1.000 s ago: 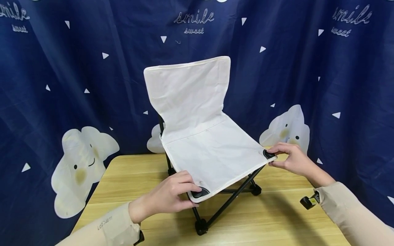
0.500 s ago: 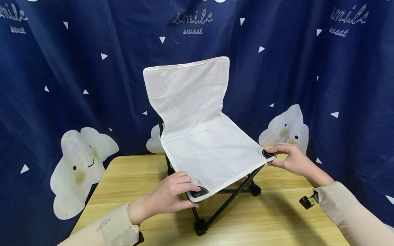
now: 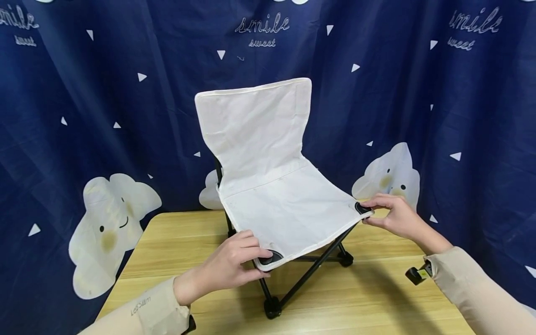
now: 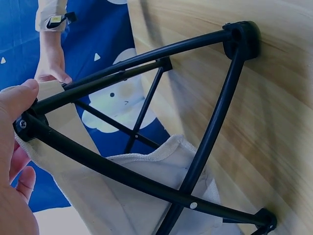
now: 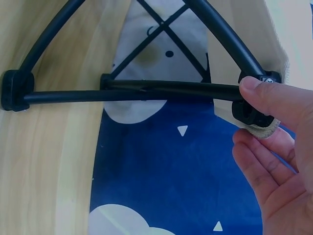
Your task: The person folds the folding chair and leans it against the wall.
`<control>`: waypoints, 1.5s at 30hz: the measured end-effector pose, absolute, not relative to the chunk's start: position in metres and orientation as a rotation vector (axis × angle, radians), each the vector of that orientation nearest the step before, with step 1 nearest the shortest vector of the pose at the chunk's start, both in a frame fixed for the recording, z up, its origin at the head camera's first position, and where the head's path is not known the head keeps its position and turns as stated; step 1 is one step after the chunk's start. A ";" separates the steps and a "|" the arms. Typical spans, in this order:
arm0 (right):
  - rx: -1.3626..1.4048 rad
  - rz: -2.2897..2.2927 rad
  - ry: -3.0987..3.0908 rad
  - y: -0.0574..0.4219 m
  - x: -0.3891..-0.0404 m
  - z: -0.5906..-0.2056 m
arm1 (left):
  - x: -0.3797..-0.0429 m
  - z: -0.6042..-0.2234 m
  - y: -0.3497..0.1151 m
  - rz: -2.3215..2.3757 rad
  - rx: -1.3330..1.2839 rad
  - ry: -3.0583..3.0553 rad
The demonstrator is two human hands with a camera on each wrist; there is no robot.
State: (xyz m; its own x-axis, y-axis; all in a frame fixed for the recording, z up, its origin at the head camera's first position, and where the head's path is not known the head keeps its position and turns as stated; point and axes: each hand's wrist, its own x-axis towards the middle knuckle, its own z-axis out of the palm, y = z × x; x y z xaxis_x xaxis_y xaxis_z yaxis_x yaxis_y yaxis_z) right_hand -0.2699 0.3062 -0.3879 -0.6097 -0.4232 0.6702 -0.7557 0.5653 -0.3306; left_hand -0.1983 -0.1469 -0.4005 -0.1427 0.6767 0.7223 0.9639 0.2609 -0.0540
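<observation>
A white fabric folding chair point(image 3: 289, 200) with a black tube frame stands unfolded on the table, its backrest away from me. My left hand point(image 3: 234, 258) pinches the seat's near left corner, fingers on the black corner patch and thumb below. My right hand point(image 3: 395, 215) grips the right front corner the same way. In the left wrist view, the left thumb lies by a black corner joint point(image 4: 30, 125) where two tubes meet. In the right wrist view, the right thumb presses the other corner joint point(image 5: 252, 105), with fingers curled under the fabric edge. Crossed legs point(image 3: 311, 274) show below the seat.
The wooden table point(image 3: 167, 251) carries the chair; its black plastic feet point(image 3: 272, 307) rest on the wood. Behind hangs a dark blue curtain point(image 3: 125, 70) with clouds, triangles and lettering. A small black device point(image 3: 415, 275) is at the right cuff.
Both front corners of the seat have shifted slightly back and up, with my hands on them. The seat fabric sags a little more between front and back.
</observation>
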 end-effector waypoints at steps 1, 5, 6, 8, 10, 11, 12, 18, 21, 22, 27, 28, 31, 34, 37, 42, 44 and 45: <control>0.943 0.829 -2.268 0.306 -0.270 -0.387 | -0.199 -0.400 -0.147 -0.576 -1.485 -1.894; 0.953 0.823 -2.247 0.304 -0.271 -0.387 | -0.199 -0.399 -0.147 -0.591 -1.480 -1.900; 0.954 0.821 -2.242 0.304 -0.271 -0.387 | -0.199 -0.399 -0.147 -0.597 -1.478 -1.905; 0.955 0.819 -2.237 0.304 -0.271 -0.388 | -0.199 -0.398 -0.147 -0.613 -1.474 -1.915; 0.951 0.819 -2.236 0.304 -0.272 -0.388 | -0.199 -0.397 -0.148 -0.629 -1.471 -1.930; 0.948 0.818 -2.237 0.303 -0.272 -0.388 | -0.198 -0.397 -0.148 -0.636 -1.469 -1.936; 0.945 0.817 -2.238 0.303 -0.272 -0.388 | -0.198 -0.396 -0.148 -0.642 -1.466 -1.943; 0.933 0.812 -2.236 0.302 -0.272 -0.388 | -0.194 -0.391 -0.147 -0.656 -1.448 -1.973; 0.932 0.805 -2.231 0.301 -0.271 -0.387 | -0.194 -0.390 -0.147 -0.664 -1.446 -1.977; 0.932 0.802 -2.229 0.300 -0.271 -0.387 | -0.194 -0.389 -0.146 -0.667 -1.447 -1.974; 0.935 0.795 -2.222 0.298 -0.271 -0.385 | -0.196 -0.388 -0.146 -0.703 -1.456 -1.957; 0.939 0.795 -2.220 0.298 -0.271 -0.385 | -0.196 -0.388 -0.147 -0.713 -1.455 -1.958; 0.945 0.791 -2.210 0.298 -0.272 -0.386 | -0.197 -0.387 -0.147 -0.736 -1.445 -1.964; 0.946 0.793 -2.204 0.298 -0.273 -0.386 | -0.197 -0.387 -0.147 -0.751 -1.430 -1.973; 0.943 0.793 -2.200 0.297 -0.274 -0.386 | -0.198 -0.387 -0.147 -0.755 -1.420 -1.975; 0.932 0.776 -2.202 0.295 -0.273 -0.383 | -0.200 -0.387 -0.148 -0.756 -1.390 -2.009; 0.928 0.767 -2.202 0.294 -0.273 -0.382 | -0.201 -0.386 -0.148 -0.758 -1.373 -2.031; 0.928 0.765 -2.202 0.294 -0.273 -0.382 | -0.200 -0.386 -0.149 -0.759 -1.366 -2.040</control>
State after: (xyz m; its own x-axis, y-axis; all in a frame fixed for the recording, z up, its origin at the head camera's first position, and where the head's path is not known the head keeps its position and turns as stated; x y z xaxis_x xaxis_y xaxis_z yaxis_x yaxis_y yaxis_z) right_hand -0.2728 0.2936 -0.3818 -0.5590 -0.4062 0.7229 -0.7669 0.5848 -0.2644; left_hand -0.2005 -0.1485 -0.3857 -0.3205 0.6169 0.7188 0.9368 0.3191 0.1438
